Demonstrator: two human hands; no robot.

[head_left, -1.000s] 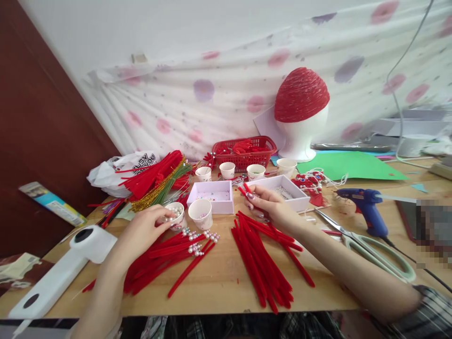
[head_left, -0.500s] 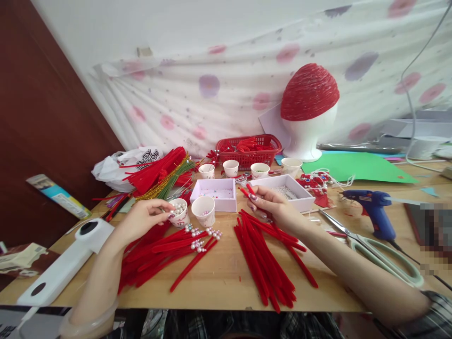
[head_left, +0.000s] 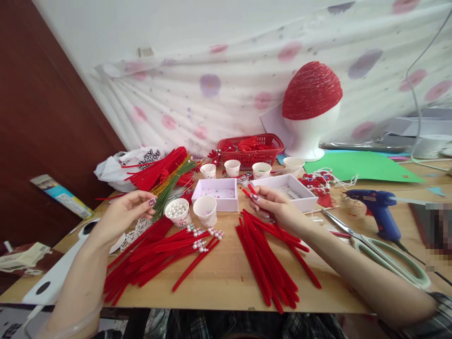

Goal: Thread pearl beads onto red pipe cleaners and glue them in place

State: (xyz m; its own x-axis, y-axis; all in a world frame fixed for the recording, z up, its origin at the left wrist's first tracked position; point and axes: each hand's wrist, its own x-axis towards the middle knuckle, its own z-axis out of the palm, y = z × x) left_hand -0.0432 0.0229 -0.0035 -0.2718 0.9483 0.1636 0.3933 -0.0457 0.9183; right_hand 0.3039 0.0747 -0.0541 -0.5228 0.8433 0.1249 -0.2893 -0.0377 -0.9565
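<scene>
The left forearm (head_left: 83,282) is slanted up from the lower left, with the wrist (head_left: 101,241) bent, and the left hand (head_left: 127,211) points inward, its thumb (head_left: 145,207) near the curved fingers (head_left: 137,195). The right forearm (head_left: 348,259) stretches diagonally from the lower right; the right hand (head_left: 273,205) pinches with thumb and fingers.

Wood-top table (head_left: 219,288): 6 white cups (head_left: 232,170), 2 lilac boxes (head_left: 216,205), 1 red basket (head_left: 247,161) at back. Front: 2 spreads of red stems (head_left: 266,263), left batch (head_left: 158,256) pearl-tipped. Right side: blue glue gun (head_left: 383,214), green-handled scissors (head_left: 348,230).
</scene>
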